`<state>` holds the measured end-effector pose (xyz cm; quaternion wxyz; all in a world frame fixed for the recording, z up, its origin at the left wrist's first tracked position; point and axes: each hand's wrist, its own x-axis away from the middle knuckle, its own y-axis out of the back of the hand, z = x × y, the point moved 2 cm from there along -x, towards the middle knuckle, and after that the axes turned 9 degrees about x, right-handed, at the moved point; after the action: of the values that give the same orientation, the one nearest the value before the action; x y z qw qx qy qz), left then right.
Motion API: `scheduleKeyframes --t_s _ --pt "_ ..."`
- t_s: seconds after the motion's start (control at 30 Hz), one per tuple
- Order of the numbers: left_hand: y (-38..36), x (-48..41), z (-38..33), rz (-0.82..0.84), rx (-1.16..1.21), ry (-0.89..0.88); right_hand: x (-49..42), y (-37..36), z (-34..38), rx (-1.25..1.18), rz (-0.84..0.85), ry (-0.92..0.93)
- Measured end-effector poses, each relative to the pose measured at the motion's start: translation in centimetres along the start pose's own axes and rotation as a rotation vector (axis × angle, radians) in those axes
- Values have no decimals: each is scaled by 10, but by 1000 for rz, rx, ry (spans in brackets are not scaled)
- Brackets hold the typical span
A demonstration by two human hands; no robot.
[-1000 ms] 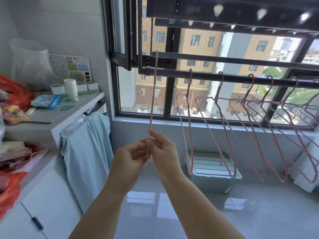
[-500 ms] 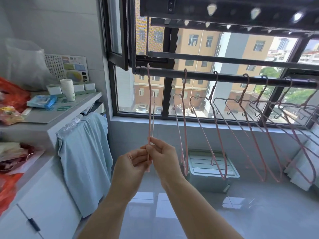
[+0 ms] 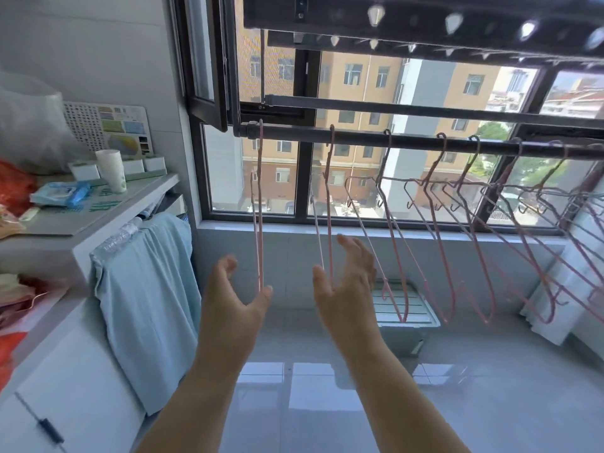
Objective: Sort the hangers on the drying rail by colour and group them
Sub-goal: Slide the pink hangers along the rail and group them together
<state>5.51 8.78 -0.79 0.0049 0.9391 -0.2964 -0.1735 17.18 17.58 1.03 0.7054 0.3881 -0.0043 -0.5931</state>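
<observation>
A dark drying rail [image 3: 408,142] runs across the window. Several thin pink wire hangers hang from it. The leftmost pink hanger [image 3: 260,223] hangs edge-on near the rail's left end, and its lower tip just meets the thumb of my left hand [image 3: 233,299]. A second pink hanger [image 3: 328,223] hangs in front of the thumb side of my right hand [image 3: 346,289]. Both hands are raised with relaxed, spread fingers and hold nothing. More pink hangers [image 3: 464,230] hang spaced out and tilted towards the right.
A white cabinet [image 3: 108,223] with a cup, packets and boxes stands at the left, a light blue cloth [image 3: 147,289] draped over its side. A pale green crate [image 3: 405,305] sits on the tiled floor below the hangers. An open window sash [image 3: 209,60] juts in above.
Both hands pinched the leftmost hanger's bottom before. They have let go and moved apart, and the hanger now hangs from the rail on its own.
</observation>
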Motion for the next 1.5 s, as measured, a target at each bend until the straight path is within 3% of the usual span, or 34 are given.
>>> scheduleKeyframes --t_s 0.1,0.17,0.37,0.67,1.13,1.2,1.3,1.37,1.5 --pt "-16 -3 -21 23 -38 -216 0 -7 -20 -54 227 -179" --pt "-34 -10 -29 129 -53 -206 5 -15 -25 -134 311 -217" --pt "-73 -26 -31 360 -113 -23 7 -22 -20 -244 253 -147" --pt "-77 -27 -27 334 35 8 7 -25 -22 -238 182 -114" --pt "-69 -30 -23 305 -13 0 10 -23 -17 -159 251 -108" --pt "-70 -29 -27 304 -54 -11 11 -5 -16 -57 180 -70" --pt "-71 -25 -37 245 -156 -150 7 35 -22 88 -157 16" --pt "-78 -20 -49 234 -118 -275 0 53 -37 162 -235 -53" --pt "-117 -9 -63 439 -89 -218 -9 54 -68 56 54 -268"
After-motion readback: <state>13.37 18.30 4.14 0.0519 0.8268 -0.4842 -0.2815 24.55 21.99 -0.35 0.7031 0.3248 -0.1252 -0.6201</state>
